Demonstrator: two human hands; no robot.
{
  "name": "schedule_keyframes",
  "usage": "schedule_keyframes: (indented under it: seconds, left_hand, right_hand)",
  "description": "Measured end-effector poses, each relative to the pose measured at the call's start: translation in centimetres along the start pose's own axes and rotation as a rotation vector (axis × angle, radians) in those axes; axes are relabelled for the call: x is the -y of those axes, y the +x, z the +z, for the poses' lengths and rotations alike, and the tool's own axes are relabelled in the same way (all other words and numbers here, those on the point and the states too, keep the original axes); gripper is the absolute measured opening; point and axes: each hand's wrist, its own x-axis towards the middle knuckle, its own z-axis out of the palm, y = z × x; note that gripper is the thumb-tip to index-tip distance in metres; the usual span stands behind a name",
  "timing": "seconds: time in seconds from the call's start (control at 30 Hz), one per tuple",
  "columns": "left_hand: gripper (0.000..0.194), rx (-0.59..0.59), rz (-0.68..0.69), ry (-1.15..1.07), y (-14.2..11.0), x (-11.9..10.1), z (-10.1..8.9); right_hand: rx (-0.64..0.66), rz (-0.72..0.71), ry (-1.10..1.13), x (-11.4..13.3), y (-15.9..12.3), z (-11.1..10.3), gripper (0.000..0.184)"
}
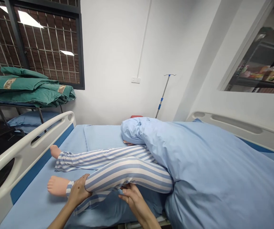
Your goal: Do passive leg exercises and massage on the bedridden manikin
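Observation:
A figure that looks like a care manikin lies on the bed in blue-and-white striped trousers (129,170). Its near leg is bent a little at the knee, and the near bare foot (58,185) rests on the sheet. My left hand (79,189) is closed around the near lower leg, just above the ankle, over the striped cloth. Under the knee, my right hand (133,197) pinches a small light blue bit of cloth between thumb and fingers; whether it is trouser or sheet I cannot tell. The far leg (98,157) lies stretched out behind. A light blue quilt (199,159) covers the upper body.
A pale footboard (29,143) stands at the left and a headboard (237,127) at the right. Behind the bed are an IV pole (163,95) and a wall socket (135,80). Green folded bedding (27,89) is piled on a rack under the barred window.

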Motion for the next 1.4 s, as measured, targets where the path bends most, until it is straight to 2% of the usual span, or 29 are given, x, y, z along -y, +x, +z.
schedule_keyframes:
  seconds: [0.17, 0.33, 0.47, 0.57, 0.67, 0.77, 0.87, 1.03, 1.23, 1.3, 1.4]
  left_hand:
    - [0.050, 0.049, 0.085, 0.092, -0.2, 0.2, -1.3]
    - [0.058, 0.001, 0.152, 0.205, 0.0, 2.0, -3.0]
    - [0.060, -0.047, 0.223, 0.360, 0.0, 3.9, -6.5]
    - [0.057, -0.029, 0.247, 0.487, -0.4, 4.5, -9.7]
    - [0.059, 0.004, 0.254, 0.596, -1.1, 4.1, -11.6]
    - [0.061, 0.044, 0.239, 0.659, -1.7, 3.5, -11.8]
    - [0.063, 0.061, 0.186, 0.663, -2.1, 3.5, -11.0]
    - [0.061, 0.034, 0.178, 0.625, -2.1, 4.0, -10.4]
    - [0.060, -0.053, 0.163, 0.492, -0.6, 3.3, -10.8]
    - [0.060, -0.082, 0.160, 0.426, 0.2, 2.8, -10.1]
    - [0.061, -0.109, 0.127, 0.295, 1.3, 1.8, -7.8]
  right_hand:
    - [-0.058, -0.028, 0.032, -1.5, -0.3, -0.3, 0.039]
    - [-0.022, -0.001, 0.076, -1.7, -0.5, -0.3, 0.035]
    - [-0.044, 0.053, 0.146, -3.3, -0.2, -0.1, 0.032]
    - [-0.060, 0.132, 0.228, -6.0, 0.6, -0.1, 0.030]
    - [-0.104, 0.209, 0.308, -9.2, 1.7, -0.2, 0.026]
    - [-0.131, 0.241, 0.356, -11.7, 2.6, -0.5, 0.024]
    - [-0.116, 0.258, 0.376, -12.7, 3.1, -0.9, 0.021]
    - [-0.089, 0.284, 0.368, -11.2, 2.5, -0.8, 0.022]
    - [0.039, 0.166, 0.349, -6.3, 1.3, 0.2, 0.019]
    - [0.068, 0.123, 0.322, -4.2, 1.1, 0.3, 0.020]
    - [0.068, 0.049, 0.275, -0.9, 1.0, 0.4, 0.017]
